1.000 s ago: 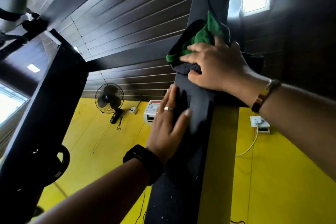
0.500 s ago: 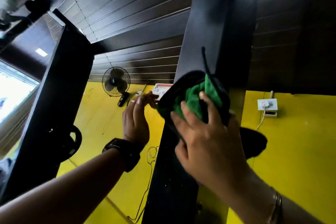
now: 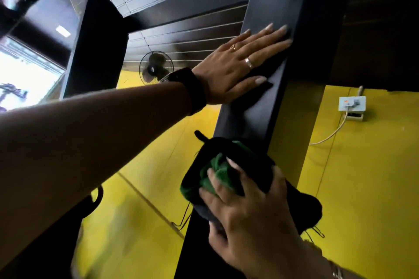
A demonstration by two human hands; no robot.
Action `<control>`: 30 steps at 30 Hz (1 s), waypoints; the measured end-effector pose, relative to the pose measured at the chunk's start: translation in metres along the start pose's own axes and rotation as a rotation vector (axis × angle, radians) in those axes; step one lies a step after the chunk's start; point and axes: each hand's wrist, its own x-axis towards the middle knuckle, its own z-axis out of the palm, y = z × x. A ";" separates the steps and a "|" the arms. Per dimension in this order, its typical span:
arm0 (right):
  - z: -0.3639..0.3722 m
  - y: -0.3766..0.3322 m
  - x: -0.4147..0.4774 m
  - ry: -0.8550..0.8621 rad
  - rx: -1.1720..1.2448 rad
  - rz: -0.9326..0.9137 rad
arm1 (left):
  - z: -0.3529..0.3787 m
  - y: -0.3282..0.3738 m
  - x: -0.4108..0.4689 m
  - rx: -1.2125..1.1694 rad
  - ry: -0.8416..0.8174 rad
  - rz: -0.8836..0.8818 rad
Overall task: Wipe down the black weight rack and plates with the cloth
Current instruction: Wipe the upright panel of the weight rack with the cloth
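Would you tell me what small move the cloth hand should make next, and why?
Probably slide the cloth down the black upright: the right hand holds it against the metal, the left hand rests flat higher up, and more metal continues below.

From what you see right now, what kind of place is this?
Probably a small gym: a tall black rack post under the cloth, a second black upright, and a wall fan on a yellow wall.

Daylight pours from the window (image 3: pixel 25 70) at left, blown to white (a small ceiling light (image 3: pixel 63 31) glows above it). The black rack post (image 3: pixel 267 7) reads dim; lower left is smeared, edges bend.
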 end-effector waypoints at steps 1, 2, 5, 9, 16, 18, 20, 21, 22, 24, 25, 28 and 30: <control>0.001 -0.008 0.000 -0.024 0.021 0.033 | 0.002 0.001 -0.003 -0.002 -0.021 -0.002; 0.003 -0.019 -0.003 -0.040 0.031 0.033 | 0.004 0.002 -0.006 -0.002 -0.036 -0.003; 0.020 -0.048 -0.025 -0.088 -0.017 -0.217 | 0.012 0.009 -0.012 -0.007 -0.041 -0.015; 0.015 -0.029 -0.015 -0.182 -0.021 -0.387 | 0.017 0.013 -0.014 0.005 -0.018 -0.023; -0.016 0.010 0.044 -0.116 -0.050 -0.041 | 0.014 0.014 -0.015 0.018 0.007 -0.010; -0.006 -0.013 0.026 -0.139 -0.087 -0.033 | 0.016 0.016 -0.017 0.003 0.014 -0.010; 0.009 -0.043 0.003 -0.169 -0.088 -0.017 | 0.019 0.021 -0.021 -0.017 0.029 -0.029; 0.016 -0.058 -0.008 -0.182 -0.077 -0.008 | 0.019 0.024 -0.022 -0.023 0.037 -0.038; 0.023 -0.072 -0.020 -0.201 -0.066 0.008 | 0.020 0.028 -0.024 -0.028 0.041 -0.047; 0.033 -0.099 -0.044 -0.238 -0.027 0.028 | 0.020 0.039 -0.030 -0.046 0.041 -0.066; 0.034 -0.109 -0.054 -0.269 0.020 0.019 | 0.021 0.046 -0.035 -0.056 0.041 -0.080; 0.026 -0.111 -0.066 -0.267 0.120 0.016 | 0.026 0.063 -0.048 -0.084 0.030 -0.110; 0.019 -0.094 -0.058 -0.204 0.173 0.098 | 0.029 0.070 -0.055 -0.083 0.015 -0.108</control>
